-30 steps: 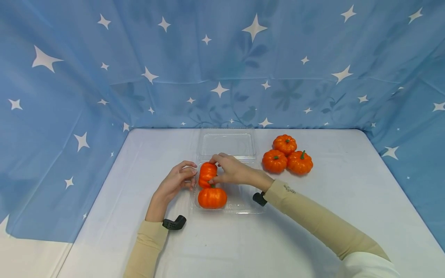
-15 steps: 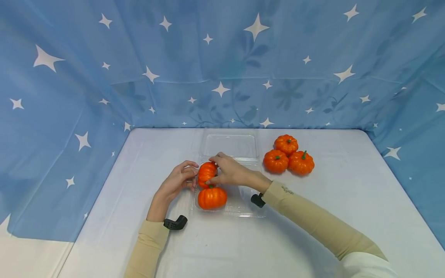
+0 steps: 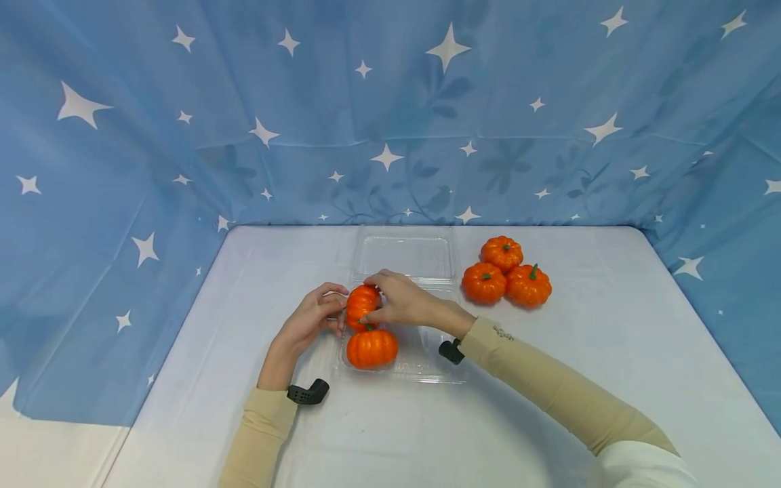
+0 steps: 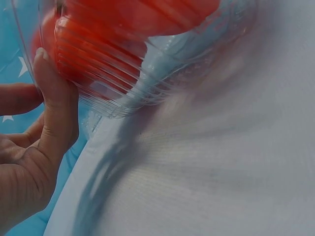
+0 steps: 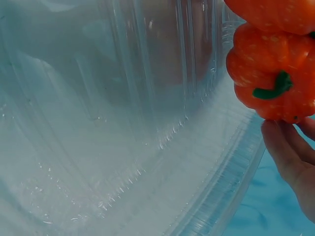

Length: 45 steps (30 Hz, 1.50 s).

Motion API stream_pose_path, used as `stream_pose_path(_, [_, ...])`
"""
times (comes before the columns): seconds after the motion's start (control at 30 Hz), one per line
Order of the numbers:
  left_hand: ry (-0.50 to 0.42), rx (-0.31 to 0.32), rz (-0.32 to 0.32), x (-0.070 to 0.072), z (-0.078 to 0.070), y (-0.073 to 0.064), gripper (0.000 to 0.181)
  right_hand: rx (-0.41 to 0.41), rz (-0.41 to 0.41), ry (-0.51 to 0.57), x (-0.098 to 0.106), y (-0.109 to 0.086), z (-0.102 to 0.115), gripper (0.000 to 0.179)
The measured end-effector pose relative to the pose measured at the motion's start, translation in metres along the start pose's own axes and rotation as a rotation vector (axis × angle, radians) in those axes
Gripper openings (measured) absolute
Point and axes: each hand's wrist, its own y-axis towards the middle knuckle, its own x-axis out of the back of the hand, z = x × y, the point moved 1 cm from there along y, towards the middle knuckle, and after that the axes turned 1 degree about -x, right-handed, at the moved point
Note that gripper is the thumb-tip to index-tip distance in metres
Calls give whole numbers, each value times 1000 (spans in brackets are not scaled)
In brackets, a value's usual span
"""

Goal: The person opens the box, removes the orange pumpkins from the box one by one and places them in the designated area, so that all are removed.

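Note:
A clear plastic clamshell container [image 3: 427, 369] lies with its lid folded back on the far side. Two small orange pumpkins sit along its left side. My right hand [image 3: 405, 301] reaches over from the right and grips the farther pumpkin [image 3: 361, 308], which is turned on its side. This pumpkin's green stem shows in the right wrist view, with fingertips [image 5: 270, 129] at its edge. Right up against it is the nearer pumpkin [image 3: 372, 349]. My left hand [image 3: 311, 315] is at the container's left wall, fingers loosely bent. In the left wrist view its thumb [image 4: 51, 93] touches that wall.
Three more orange pumpkins [image 3: 484, 283] stand in a cluster right of the container on the white-covered table [image 3: 390, 434]. The transparent lid [image 3: 405, 256] reaches toward the table's back edge. A blue star-patterned curtain [image 3: 390, 108] hangs behind and at both sides.
The held pumpkin has shifted slightly left, toward the container's wall, with my right hand. The container has turned a little, its front edge coming slightly nearer. My left hand has stayed in place.

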Motion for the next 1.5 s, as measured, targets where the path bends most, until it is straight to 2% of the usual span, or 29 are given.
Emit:
stream_pose_path(0.27, [-2,7,-9,-1,0,-1,26,-24,-33,37,0,-1,0,69])
stream_pose_path(0.5, [-2,0,-1,1,2,-2,25,-10,-71,135,5,-4,2,66])
stream_pose_path(0.93, [-1,-3,6,1,2,-3,27,43,-9,186,1,-1,4,64])
stream_pose_path(1.27, [3,2,3,0,1,-1,28,63,-24,153,0,2,3,64])
stream_pose_path(1.5, [13,-2,-5,2,2,0,31,56,-1,188,-2,2,3,74])
